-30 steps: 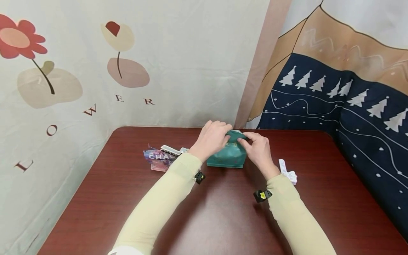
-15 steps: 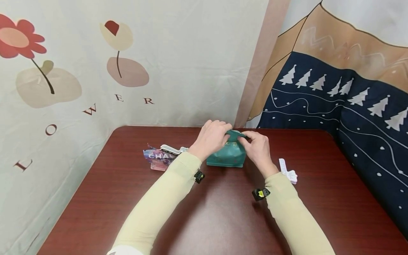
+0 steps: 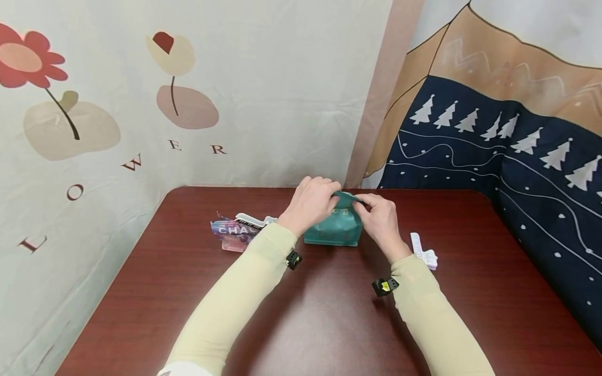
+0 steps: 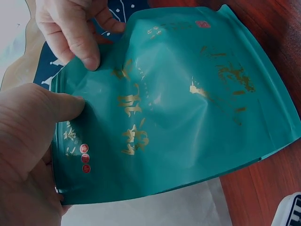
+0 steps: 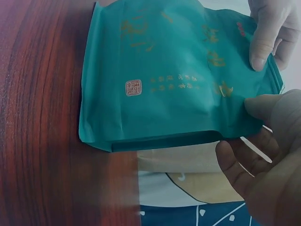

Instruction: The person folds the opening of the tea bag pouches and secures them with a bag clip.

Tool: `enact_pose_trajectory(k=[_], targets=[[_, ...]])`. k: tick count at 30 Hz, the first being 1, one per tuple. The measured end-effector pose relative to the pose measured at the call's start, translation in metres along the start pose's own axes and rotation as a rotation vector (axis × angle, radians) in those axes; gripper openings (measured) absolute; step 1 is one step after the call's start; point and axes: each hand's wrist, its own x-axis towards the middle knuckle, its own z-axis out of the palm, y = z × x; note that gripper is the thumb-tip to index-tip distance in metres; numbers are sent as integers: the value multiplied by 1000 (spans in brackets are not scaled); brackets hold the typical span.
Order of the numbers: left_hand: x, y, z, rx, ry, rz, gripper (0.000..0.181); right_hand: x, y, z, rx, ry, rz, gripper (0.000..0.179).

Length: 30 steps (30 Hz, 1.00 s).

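A green foil pouch (image 3: 334, 232) with gold characters stands upright on the table at the back middle. My left hand (image 3: 311, 204) pinches the left part of its top edge, thumb on the near face in the left wrist view. At the right end of that edge my right hand (image 3: 382, 222) pinches the pouch too. In the right wrist view, the right thumb (image 5: 263, 107) lies on the printed face and the fingers reach behind it. The top of the pouch bends over between the hands. Its lower front shows creases in the left wrist view.
Left of the pouch lies a purple-pink printed bag (image 3: 232, 234) with a white sealing clip (image 3: 251, 220) across its top; my left forearm covers part of it. A white clip (image 3: 424, 253) lies right of my right wrist. Behind the dark red table (image 3: 164, 292) hangs a printed curtain (image 3: 282, 104).
The pouch's top edge has tipped over a little, and less of its pale inside shows at the mouth. My right hand has shifted slightly left. My left hand keeps its grip.
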Motion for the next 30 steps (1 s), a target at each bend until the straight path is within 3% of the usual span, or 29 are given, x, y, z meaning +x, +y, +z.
enact_pose_trajectory(k=[11,16,21,30], targets=[[0,1,2,17,2,-16,12,2,-4,8,-35,38,24,15],[0,1,1,7,-7,-10,13,1,-1,6,-26,48,-23,13],[1,0,-1,17,-25,-19,14,-2,6,3,-12,29,-61,17],[1,-2,-2,-11,-65,-12,17,-7,10,0,-3,-2,-48,22]])
